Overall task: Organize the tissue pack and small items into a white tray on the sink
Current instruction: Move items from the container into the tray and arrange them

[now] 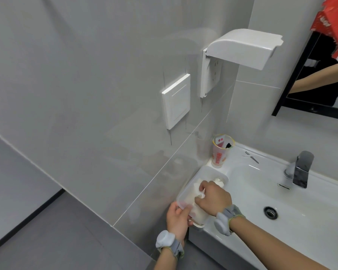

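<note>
Lower centre: left hand (177, 219) grips white tray (209, 171) rim; right hand (215, 198) fingers curled, pressing tissue pack (191, 195) inside.

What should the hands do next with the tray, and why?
Probably the right hand should let go of the tissue and draw out. It is inside the tray pressing the tissue down, the left hand steadies the near rim, and a cup and small items behind remain outside.
</note>
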`<state>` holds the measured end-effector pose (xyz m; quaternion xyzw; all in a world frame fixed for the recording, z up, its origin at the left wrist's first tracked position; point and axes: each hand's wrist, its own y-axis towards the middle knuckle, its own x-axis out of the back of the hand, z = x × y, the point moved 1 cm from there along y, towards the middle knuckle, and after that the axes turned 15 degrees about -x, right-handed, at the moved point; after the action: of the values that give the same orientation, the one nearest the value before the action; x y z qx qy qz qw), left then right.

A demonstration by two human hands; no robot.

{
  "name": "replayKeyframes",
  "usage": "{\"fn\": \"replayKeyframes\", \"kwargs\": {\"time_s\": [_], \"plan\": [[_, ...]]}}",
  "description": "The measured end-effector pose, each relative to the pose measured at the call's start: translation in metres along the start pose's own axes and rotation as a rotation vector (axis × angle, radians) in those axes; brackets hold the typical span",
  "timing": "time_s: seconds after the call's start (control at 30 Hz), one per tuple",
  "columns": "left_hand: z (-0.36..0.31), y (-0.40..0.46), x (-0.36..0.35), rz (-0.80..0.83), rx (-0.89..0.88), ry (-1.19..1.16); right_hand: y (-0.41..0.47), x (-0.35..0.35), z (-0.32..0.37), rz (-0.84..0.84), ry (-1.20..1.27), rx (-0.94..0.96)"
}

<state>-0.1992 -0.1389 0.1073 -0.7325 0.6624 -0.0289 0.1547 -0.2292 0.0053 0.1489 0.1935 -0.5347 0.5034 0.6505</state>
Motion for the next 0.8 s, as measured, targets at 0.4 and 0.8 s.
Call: {"fn": "replayKeyframes", "kwargs": {"time_s": [0.4,0.8], "plan": [[0.007,0.003,0.006,-0.006,-0.011,0.120,0.013,0.006,-0.032,0.051,0.727,-0.432],[0.024,0.000,0.016,-0.043,-0.011,0.277,0.029,0.006,-0.027,0.123,0.500,-0.357]]}}
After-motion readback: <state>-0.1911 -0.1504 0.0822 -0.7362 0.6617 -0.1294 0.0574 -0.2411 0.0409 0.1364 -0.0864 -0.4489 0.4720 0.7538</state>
